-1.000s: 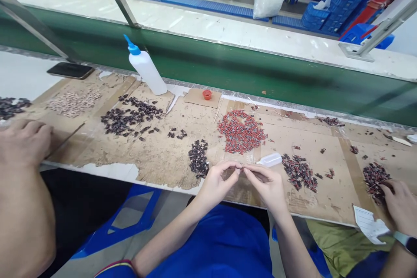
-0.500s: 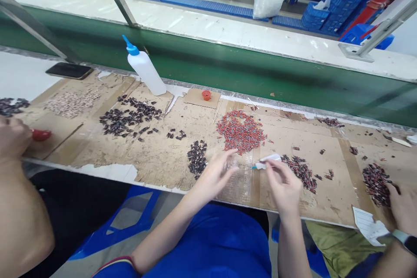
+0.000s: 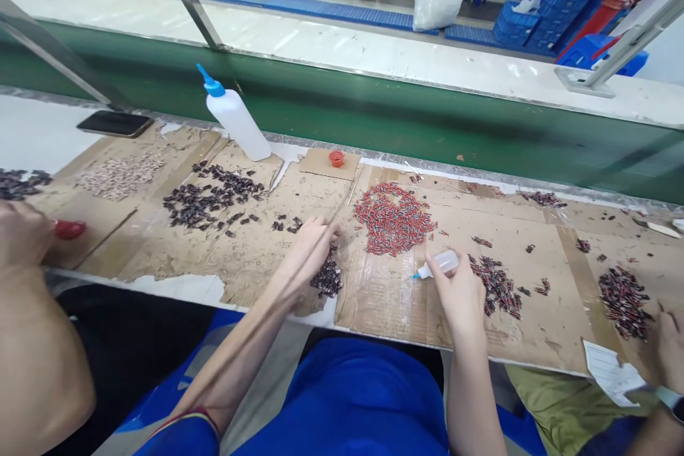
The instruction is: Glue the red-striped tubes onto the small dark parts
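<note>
My left hand (image 3: pixel 313 246) is over the upper edge of a small pile of dark parts (image 3: pixel 327 279), its fingers bent and drawn together. Whatever the fingertips pinch is hidden. In my right hand (image 3: pixel 460 292) is a small white squeeze bottle (image 3: pixel 444 263), gripped between thumb and fingers, its thin blue tip pointing left and down just above the cardboard. Between and beyond my hands lies a wide heap of small red-and-black parts (image 3: pixel 395 219). Just right of my right hand is a pile of dark and red parts (image 3: pixel 502 286).
A large white bottle with a blue nozzle (image 3: pixel 238 121) stands at the back, near a small red cup (image 3: pixel 336 158). More dark parts (image 3: pixel 214 192) are spread at left. Co-workers' hands are at the far left (image 3: pixel 21 235) and far right (image 3: pixel 670 342). A phone (image 3: pixel 115 123) lies back left.
My left hand has moved left from beside the red-and-black heap to the small dark pile, its fingers closing. My right hand stays nearly in place with the small bottle.
</note>
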Motion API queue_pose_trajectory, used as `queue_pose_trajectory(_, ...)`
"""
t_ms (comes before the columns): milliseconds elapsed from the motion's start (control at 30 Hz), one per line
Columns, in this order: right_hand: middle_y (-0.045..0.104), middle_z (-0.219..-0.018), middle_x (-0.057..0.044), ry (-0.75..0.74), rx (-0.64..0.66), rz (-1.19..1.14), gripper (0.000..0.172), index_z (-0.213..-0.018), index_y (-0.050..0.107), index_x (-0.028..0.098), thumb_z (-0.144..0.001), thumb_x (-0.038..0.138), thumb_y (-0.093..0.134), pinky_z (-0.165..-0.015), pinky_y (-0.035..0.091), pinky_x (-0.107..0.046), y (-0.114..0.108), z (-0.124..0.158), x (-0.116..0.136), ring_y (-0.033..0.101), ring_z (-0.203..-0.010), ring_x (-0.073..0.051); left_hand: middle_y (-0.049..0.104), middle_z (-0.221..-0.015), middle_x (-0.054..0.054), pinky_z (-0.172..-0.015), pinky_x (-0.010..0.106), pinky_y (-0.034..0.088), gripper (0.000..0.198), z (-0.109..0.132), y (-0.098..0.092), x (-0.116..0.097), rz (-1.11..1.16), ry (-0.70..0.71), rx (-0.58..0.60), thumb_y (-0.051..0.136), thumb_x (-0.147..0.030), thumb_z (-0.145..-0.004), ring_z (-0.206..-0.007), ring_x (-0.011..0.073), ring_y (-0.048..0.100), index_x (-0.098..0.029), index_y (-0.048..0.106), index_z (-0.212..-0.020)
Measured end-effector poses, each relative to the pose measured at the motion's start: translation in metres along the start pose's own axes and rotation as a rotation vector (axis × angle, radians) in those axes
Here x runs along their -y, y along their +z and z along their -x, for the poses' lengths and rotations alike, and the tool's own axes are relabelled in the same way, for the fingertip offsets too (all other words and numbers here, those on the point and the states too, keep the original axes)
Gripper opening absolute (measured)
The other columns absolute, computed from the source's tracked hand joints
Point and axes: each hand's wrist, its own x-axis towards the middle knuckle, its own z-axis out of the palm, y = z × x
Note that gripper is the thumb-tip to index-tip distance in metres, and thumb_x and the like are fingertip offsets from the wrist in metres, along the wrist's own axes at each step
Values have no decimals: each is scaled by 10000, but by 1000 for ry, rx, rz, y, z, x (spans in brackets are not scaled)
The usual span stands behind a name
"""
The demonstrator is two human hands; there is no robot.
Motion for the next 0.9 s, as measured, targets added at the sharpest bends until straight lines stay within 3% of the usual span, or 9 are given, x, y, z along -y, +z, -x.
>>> queue_pose_trajectory(100,680,-630,-37,62,20,-168,437,-988,597,189,-679,489,677,-594,439,-328,4,-5,-2,653,-593,-253,665,-845,90,-757,340,466,239,-2,-1,3,-2,8,9,450,-116,-866,-829,244,582,-184,679,-866)
queue_pose_trajectory(267,690,-716,-7,203,143,-852,648,-1042,544,183,-505,441,798,-595,504,-324,3,-3,-14,639,-603,-196,691,-857,99,-792,366,457,180,-4,-6,5,42,41,100,464,-93,-853,-829,252,602,-166,627,-831)
queue_pose_trajectory(367,692,-740,-24,274,195,-1134,477,-875,625,167,-517,432,794,-561,501,-277,3,3,-18,629,-613,-164,699,-860,99,-819,385,456,158,-4,-11,4,128,33,107,478,-83,-845,-844,257,601,-162,609,-803)
queue_pose_trajectory(433,682,-707,-22,300,172,-1240,374,-750,633,169,-540,448,768,-502,481,-250,4,6,-19,604,-561,-141,700,-886,86,-824,373,461,149,0,-12,-1,238,29,47,482,-101,-859,-864,243,600,-168,611,-831)
queue_pose_trajectory(533,623,-606,22,293,113,-1316,318,-693,609,186,-591,465,721,-360,367,-198,7,11,-16,516,-442,-95,700,-961,60,-851,358,461,170,9,-9,-18,432,70,-49,478,-141,-890,-923,218,602,-192,634,-933)
queue_pose_trajectory(633,550,-543,58,325,78,-1354,315,-689,585,193,-602,470,708,-302,238,-168,10,15,-10,420,-377,-61,718,-933,40,-854,351,462,166,19,1,-42,579,130,3,539,-149,-871,-928,211,615,-216,663,-959)
queue_pose_trajectory(800,551,-539,41,355,44,-1278,347,-712,644,158,-562,451,755,-358,263,-169,17,25,-1,416,-415,-60,733,-871,40,-848,355,453,129,26,19,-66,624,188,118,613,-147,-839,-908,222,619,-220,698,-903)
queue_pose_trajectory(900,564,-532,27,307,5,-1227,362,-669,632,151,-579,481,752,-389,296,-185,25,30,0,423,-428,-69,726,-977,58,-906,395,431,157,29,23,-67,577,176,57,597,-177,-863,-983,237,601,-223,692,-979)
